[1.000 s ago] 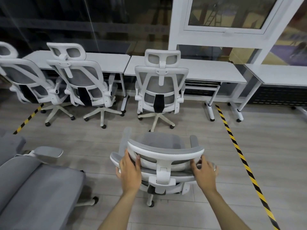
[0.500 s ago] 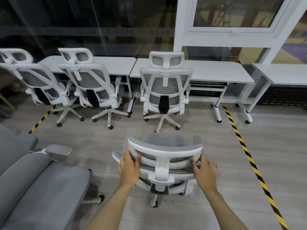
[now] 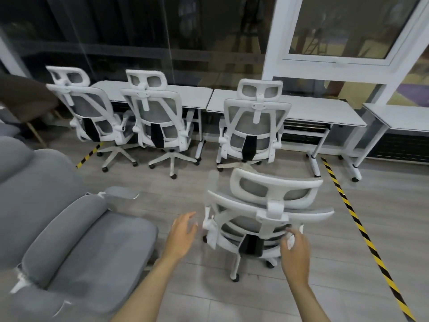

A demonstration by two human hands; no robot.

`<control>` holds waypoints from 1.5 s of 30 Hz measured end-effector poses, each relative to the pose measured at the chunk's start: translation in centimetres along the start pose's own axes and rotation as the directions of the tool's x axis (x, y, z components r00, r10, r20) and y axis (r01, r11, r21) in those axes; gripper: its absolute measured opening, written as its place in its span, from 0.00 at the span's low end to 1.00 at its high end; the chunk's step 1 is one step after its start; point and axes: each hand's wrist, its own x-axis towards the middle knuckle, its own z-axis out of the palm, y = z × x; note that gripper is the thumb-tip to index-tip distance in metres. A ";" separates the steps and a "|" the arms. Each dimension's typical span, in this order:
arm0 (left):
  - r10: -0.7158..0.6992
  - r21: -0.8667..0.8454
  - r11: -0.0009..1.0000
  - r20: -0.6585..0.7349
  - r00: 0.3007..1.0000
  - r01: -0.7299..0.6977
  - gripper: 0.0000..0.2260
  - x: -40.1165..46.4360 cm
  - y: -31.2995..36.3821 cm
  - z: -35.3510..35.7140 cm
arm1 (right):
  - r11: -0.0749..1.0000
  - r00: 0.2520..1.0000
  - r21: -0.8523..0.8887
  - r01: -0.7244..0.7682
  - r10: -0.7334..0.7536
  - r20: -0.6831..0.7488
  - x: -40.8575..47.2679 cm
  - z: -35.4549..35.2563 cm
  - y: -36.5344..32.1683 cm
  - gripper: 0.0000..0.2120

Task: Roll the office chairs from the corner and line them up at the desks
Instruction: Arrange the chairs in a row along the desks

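A white-framed office chair with grey mesh [image 3: 269, 205] stands on the floor just ahead of me, its back toward me and turned slightly right. My left hand [image 3: 182, 233] hovers open a little left of the chair's frame, not touching it. My right hand [image 3: 296, 249] rests at the lower right edge of the backrest, its fingers curled at a white part of the frame. Three matching chairs [image 3: 253, 126] [image 3: 160, 119] [image 3: 92, 112] stand lined up at the white desks [image 3: 308, 110] along the glass wall.
A large grey padded chair [image 3: 69, 233] fills the lower left, close to my left arm. Yellow-black floor tape [image 3: 362, 231] runs diagonally on the right, with a shorter strip [image 3: 89, 154] on the left. Another desk [image 3: 399, 117] stands at the far right.
My left hand has come off the backrest and now hangs open beside it. My right hand has slid down to the lower frame. The chair has shifted right and turned.
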 end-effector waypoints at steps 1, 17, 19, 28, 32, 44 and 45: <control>0.017 0.007 1.000 0.000 1.000 -0.017 0.15 -1.3 -1.3 -1.8 | 1.000 1.000 0.007 0.008 -0.008 0.018 -1.9 1.1 -1.0 0.12; -0.242 -0.083 0.970 -0.383 0.891 0.228 0.11 -17.6 -26.9 -30.1 | 0.927 0.723 -0.051 0.373 -0.256 0.641 -25.9 30.9 -21.3 0.11; -0.252 -0.106 0.968 -0.435 0.865 0.229 0.11 -17.6 -29.9 -33.2 | 0.930 0.683 -0.009 0.367 -0.263 0.682 -27.7 35.5 -23.4 0.14; -0.272 -0.066 0.960 -0.447 0.852 0.272 0.20 -11.3 -43.1 -47.4 | 0.951 0.601 0.199 0.235 -0.303 0.740 -35.8 55.4 -34.7 0.13; -0.355 -0.121 0.932 -0.481 0.801 0.340 0.36 -6.9 -45.9 -53.6 | 0.958 0.584 0.211 0.196 -0.286 0.759 -38.0 61.2 -38.0 0.12; -0.460 -0.483 0.793 -0.075 0.885 0.371 0.29 -1.6 -53.1 -58.5 | 0.984 0.629 0.073 0.164 -0.161 0.761 -43.2 67.7 -40.3 0.11; -0.448 -0.512 0.780 -0.053 0.893 0.361 0.27 -1.6 -53.7 -58.7 | 0.986 0.644 0.059 0.153 -0.145 0.751 -44.3 67.8 -40.5 0.09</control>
